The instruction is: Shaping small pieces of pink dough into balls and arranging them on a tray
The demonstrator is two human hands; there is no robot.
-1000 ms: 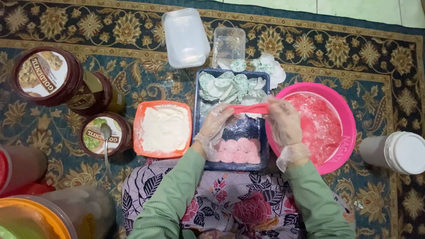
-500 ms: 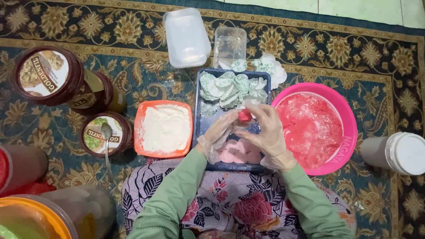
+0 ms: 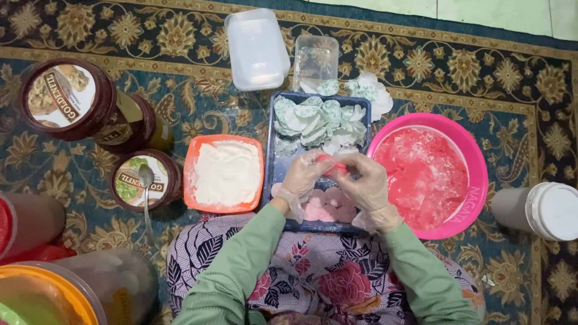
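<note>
Seen from above, an orange dish of white flour (image 3: 226,173) sits at left; over the dark blue tray (image 3: 271,174), a gloved left hand (image 3: 307,176) and right hand (image 3: 363,183) together pinch a pink dough piece (image 3: 332,166); a pink bowl (image 3: 475,174) stands right.

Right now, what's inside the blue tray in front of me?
The blue tray holds pale green-and-white folded pieces at its far end and pink round pieces at the near end. The left hand and right hand cover its middle, pinching one pink piece.
</note>
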